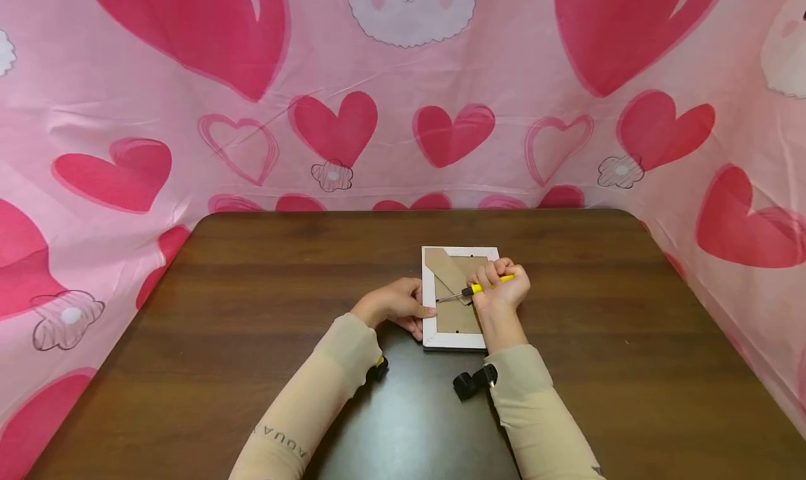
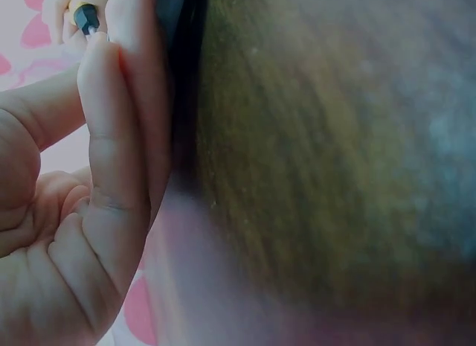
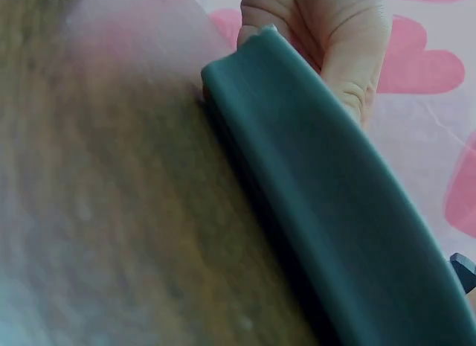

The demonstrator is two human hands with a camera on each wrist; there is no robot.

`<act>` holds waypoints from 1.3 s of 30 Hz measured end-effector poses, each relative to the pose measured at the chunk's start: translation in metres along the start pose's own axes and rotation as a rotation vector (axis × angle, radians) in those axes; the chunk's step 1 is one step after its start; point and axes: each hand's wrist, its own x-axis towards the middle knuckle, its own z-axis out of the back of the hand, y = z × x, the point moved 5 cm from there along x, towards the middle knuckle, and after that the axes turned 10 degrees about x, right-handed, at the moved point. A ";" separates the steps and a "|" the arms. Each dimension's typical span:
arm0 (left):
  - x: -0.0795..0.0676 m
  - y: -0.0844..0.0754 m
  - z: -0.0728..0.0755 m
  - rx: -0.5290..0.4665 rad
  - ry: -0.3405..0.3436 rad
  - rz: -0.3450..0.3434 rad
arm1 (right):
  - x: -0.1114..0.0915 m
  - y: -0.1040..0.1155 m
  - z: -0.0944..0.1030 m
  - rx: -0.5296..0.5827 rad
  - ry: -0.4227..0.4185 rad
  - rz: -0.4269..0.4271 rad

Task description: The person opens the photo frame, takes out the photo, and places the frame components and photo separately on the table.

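A white picture frame (image 1: 453, 340) lies back side up on the table, showing its brown backing board (image 1: 456, 319) and a slanted easel leg (image 1: 443, 267). My left hand (image 1: 398, 302) grips the frame's left edge, thumb on top. My right hand (image 1: 502, 292) holds a yellow and black screwdriver (image 1: 467, 292) in curled fingers, above the frame's right side. Its metal shaft points left, with the tip at the board's left edge near my left thumb. The right wrist view shows the frame's side (image 3: 320, 167) up close; in the left wrist view the screwdriver (image 2: 87, 17) is partly hidden.
The dark wooden table (image 1: 302, 256) extends around the frame on all sides. A pink cloth (image 1: 390, 74) with hearts hangs behind the table and along both sides. Black wrist cameras stick out below both wrists, close to the table top.
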 end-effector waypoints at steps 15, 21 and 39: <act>0.000 0.003 -0.002 0.008 -0.011 -0.016 | -0.004 -0.001 0.003 0.002 -0.019 0.008; 0.002 0.004 -0.001 -0.015 -0.021 -0.006 | -0.003 -0.002 -0.004 -0.051 -0.008 0.022; 0.004 0.001 0.001 -0.003 -0.004 0.021 | -0.007 -0.009 -0.032 -0.151 0.098 0.051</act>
